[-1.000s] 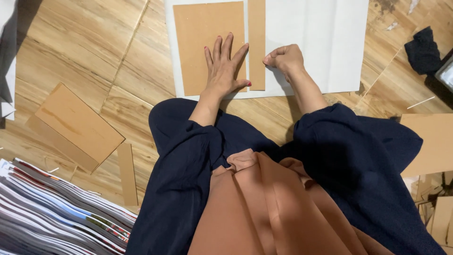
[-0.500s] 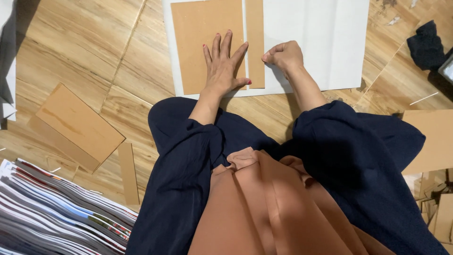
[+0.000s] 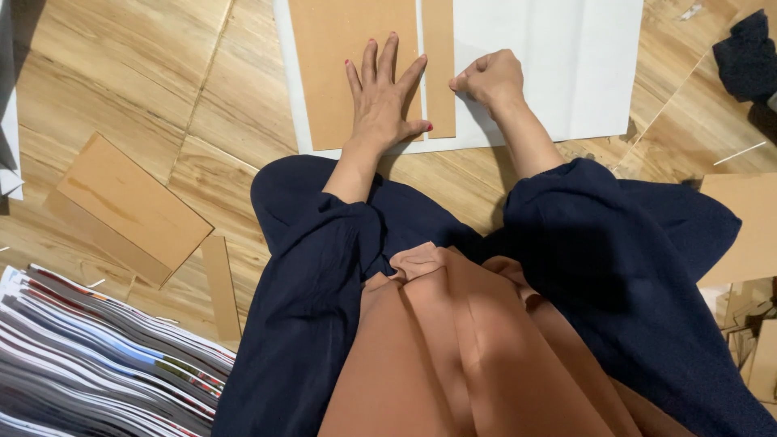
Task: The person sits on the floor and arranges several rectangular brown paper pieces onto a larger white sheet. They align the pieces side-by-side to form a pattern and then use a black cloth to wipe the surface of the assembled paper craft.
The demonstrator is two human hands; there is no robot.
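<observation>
A stack of printed sheets (image 3: 97, 356) is seen at lower left on the wood floor (image 3: 121, 73), w/ a loose cardboard piece (image 3: 129, 206) and a thin offcut (image 3: 221, 285) just beside it; more cardboard (image 3: 749, 226) is seen at far right, a dark cloth (image 3: 749, 53) at top right. The near view is partly blocked by dark sleeves and a brown skirt (image 3: 461, 348). Vs. 0.5 s ago, little is changed: both hands are kept in approx. the same spots. The left hand (image 3: 384, 93) is laid flat, fingers spread, on the big cardboard panel (image 3: 340, 65), which rests on the white paper (image 3: 550, 65). The right hand (image 3: 488, 79) is curled into a loose fist, pressed on the paper just beside the narrow cardboard strip (image 3: 438, 69); whether anything is pinched can't be told.
</observation>
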